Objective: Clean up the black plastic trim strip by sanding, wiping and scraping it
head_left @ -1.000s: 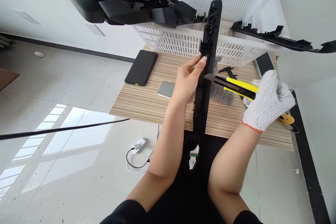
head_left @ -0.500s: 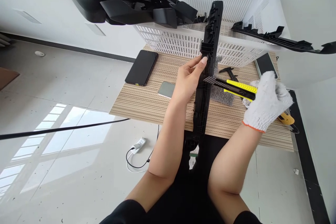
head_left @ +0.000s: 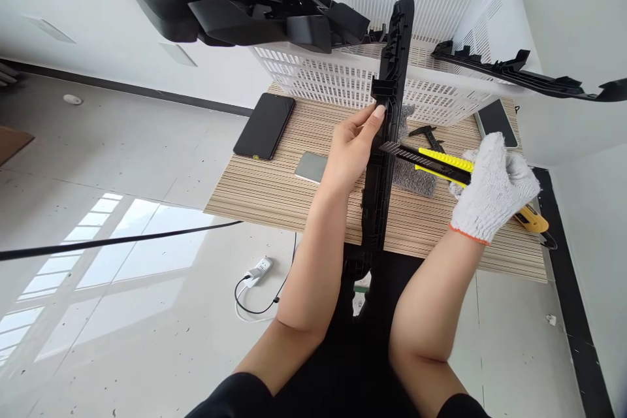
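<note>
Two hands engaged: bare left hand (head_left: 350,153) grips long black plastic trim strip (head_left: 386,124); gloved right hand (head_left: 492,191), at 3 o'clock, holds yellow utility knife (head_left: 431,162), blade touching strip.

Long trim strip (head_left: 386,144): matt black moulded plastic, ribbed. Knife (head_left: 441,166): glossy yellow and black plastic body, dull grey segmented metal blade. Glove (head_left: 492,189): coarse white knitted cloth. Basket (head_left: 343,75): white slotted plastic. Table (head_left: 274,189): striped wood-grain surface. Phone (head_left: 263,125): glossy black. Floor (head_left: 122,241): glossy.
</note>
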Available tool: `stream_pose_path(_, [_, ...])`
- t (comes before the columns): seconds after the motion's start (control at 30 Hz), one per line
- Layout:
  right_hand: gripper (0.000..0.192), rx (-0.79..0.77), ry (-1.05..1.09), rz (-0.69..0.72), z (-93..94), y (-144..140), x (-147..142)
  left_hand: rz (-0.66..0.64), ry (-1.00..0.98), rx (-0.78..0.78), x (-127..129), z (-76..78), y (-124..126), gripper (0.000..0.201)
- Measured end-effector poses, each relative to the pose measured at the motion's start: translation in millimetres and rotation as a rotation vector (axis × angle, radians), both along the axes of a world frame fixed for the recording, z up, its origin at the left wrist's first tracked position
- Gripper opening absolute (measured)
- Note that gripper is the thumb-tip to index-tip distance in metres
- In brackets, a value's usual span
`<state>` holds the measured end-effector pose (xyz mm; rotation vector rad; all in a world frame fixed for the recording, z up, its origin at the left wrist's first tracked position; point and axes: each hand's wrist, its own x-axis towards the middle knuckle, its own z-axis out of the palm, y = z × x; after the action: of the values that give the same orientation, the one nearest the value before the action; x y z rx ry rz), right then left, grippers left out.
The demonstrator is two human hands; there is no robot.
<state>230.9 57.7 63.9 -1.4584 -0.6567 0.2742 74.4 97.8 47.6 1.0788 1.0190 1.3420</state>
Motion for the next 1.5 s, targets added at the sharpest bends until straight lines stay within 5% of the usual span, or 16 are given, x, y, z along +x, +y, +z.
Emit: stream_pose_path(1.5, [0.039, -0.025, 0.056, 0.036, -4.3, 1.7, 2.9, 0.009, 0.046, -0.009, 0.3, 3.5, -1.4, 0.025])
